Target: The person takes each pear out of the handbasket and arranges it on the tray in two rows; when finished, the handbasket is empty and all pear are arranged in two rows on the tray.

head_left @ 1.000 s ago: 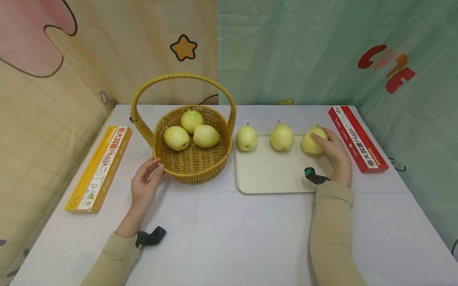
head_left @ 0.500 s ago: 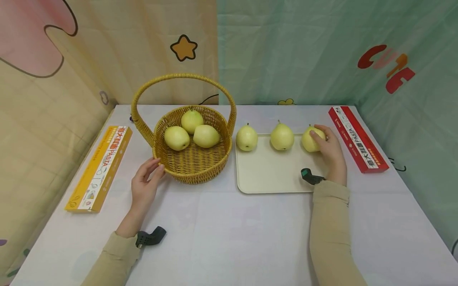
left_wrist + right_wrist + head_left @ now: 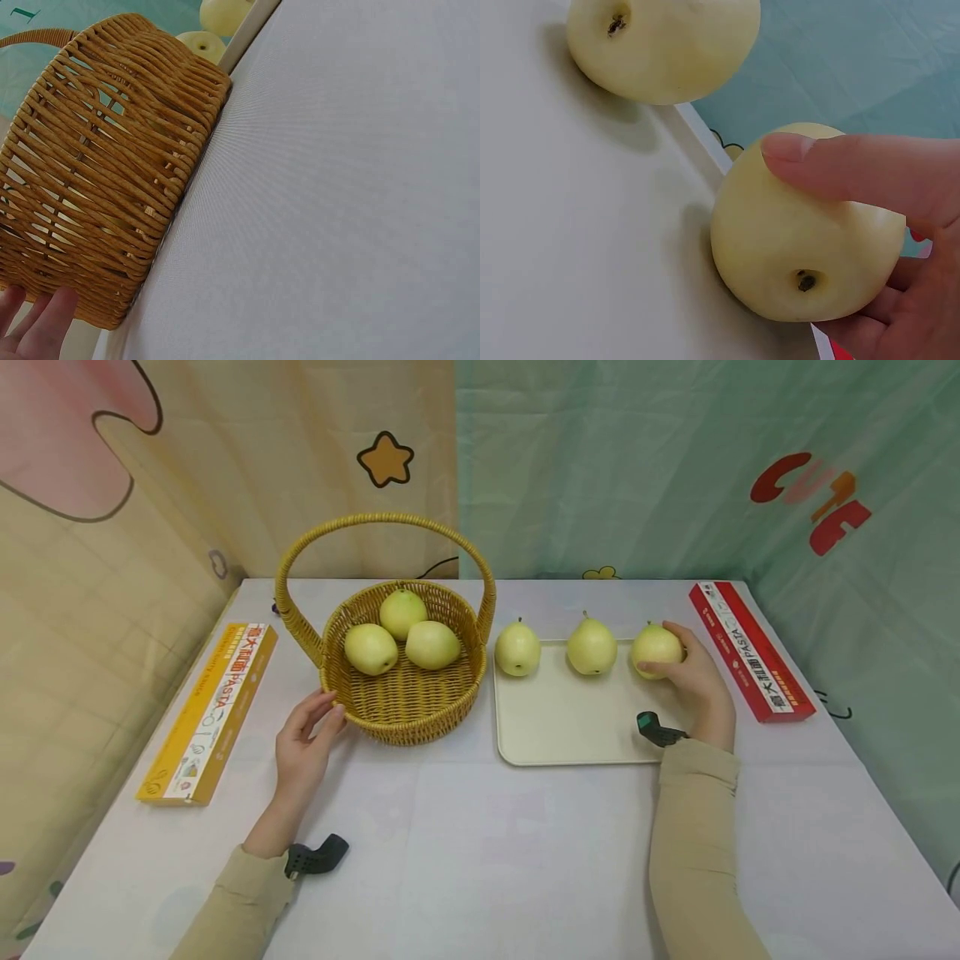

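My right hand [image 3: 701,685] grips the rightmost pear [image 3: 656,652] at the back right of the white tray [image 3: 577,727]; in the right wrist view the thumb lies across that pear [image 3: 802,232]. Two more pears stand along the tray's back edge, one in the middle [image 3: 592,647] and one at the left corner [image 3: 517,649]. With thumb and fingers my left hand [image 3: 302,756] holds the front left rim of the wicker basket [image 3: 405,727], where three pears lie. The left wrist view has fingertips against the woven side [image 3: 112,165].
A yellow pasta box [image 3: 206,714] lies left of the basket, and a red pasta box [image 3: 750,652] lies right of the tray. The basket's tall handle [image 3: 386,519] arches above it. Curtains hang behind the table.
The right hand has shifted slightly, and its thumb now lies lower on the pear. That pear has turned a little and moved slightly left since the earliest frame. The left hand stays put.
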`<state>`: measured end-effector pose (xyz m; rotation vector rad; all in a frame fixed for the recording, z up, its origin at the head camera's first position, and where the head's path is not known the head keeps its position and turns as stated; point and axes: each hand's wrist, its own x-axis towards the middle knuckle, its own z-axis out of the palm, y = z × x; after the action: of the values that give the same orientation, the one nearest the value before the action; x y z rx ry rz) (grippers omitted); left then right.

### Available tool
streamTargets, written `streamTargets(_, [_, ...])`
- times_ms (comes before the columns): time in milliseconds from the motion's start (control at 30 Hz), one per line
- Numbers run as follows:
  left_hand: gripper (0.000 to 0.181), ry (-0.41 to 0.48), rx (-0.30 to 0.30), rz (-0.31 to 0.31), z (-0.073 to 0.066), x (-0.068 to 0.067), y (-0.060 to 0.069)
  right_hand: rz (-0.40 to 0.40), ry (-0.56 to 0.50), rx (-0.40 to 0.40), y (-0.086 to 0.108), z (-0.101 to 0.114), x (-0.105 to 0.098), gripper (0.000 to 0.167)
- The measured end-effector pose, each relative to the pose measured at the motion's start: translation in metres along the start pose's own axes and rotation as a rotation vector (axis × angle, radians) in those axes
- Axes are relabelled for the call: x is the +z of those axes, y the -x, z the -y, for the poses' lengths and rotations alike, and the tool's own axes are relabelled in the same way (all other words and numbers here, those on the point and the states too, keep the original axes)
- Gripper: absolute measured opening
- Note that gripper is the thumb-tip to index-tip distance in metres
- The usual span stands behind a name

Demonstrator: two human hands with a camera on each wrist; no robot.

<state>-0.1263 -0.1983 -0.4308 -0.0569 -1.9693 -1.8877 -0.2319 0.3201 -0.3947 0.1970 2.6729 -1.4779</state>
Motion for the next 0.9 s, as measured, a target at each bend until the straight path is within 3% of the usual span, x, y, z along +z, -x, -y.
streamTargets(300, [0.032, -0.01, -0.015, -0.011, 0.0005, -0.0004, 0.0001, -0.085, -0.008, 0.017, -0.0031, -0.0011, 0.0058, 0.094])
streamTargets(900, [0.032, -0.018, 0.013, 0.007, 0.0, -0.0001, 0.0002, -0.099, -0.05, 0.011, -0.0025, -0.0045, 0.0046, 0.1])
